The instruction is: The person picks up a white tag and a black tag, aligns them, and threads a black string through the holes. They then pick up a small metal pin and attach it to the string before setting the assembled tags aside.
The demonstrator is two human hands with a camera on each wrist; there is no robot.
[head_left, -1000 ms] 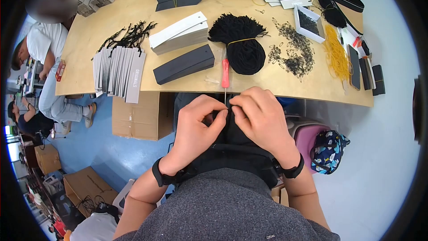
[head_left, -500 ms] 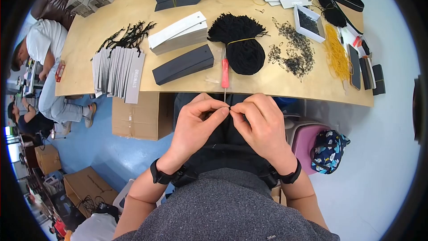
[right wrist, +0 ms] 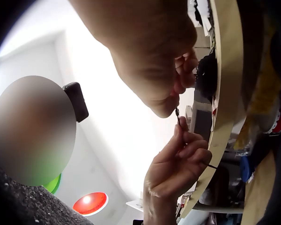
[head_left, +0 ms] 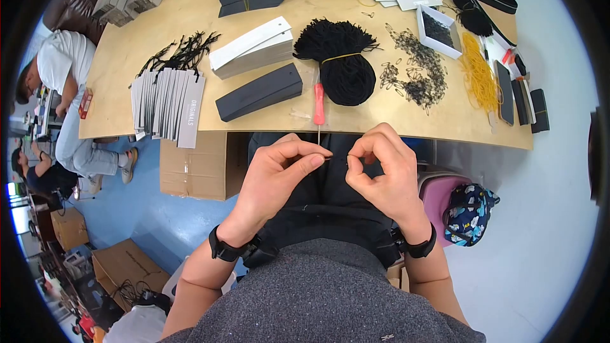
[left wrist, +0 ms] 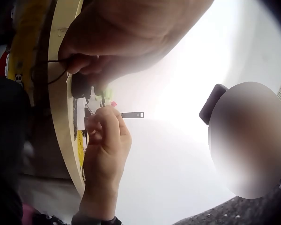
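Above the lap, just off the table's front edge, my left hand (head_left: 273,171) pinches a thin black cord between thumb and forefinger. That cord (left wrist: 66,75) curves out in a loop in the left wrist view. My right hand (head_left: 386,181) faces it across a narrow gap, thumb and forefinger brought together at a small dark piece (right wrist: 178,115), seen between the two hands in the right wrist view. Its exact shape is too small to tell. Behind the hands, a red-handled tool (head_left: 319,105) lies with its thin shaft past the table edge.
On the table (head_left: 254,124) are a banded black cord bundle (head_left: 348,76), scattered dark pins (head_left: 422,79), a white box (head_left: 440,38), yellow bands (head_left: 476,76), white cards (head_left: 251,47), dark cards (head_left: 259,94) and corded tags (head_left: 168,105). A seated person (head_left: 63,67) is at the left.
My hands, together before, have drawn apart, the left moving left and the right moving right. The cord stays in my left fingertips.
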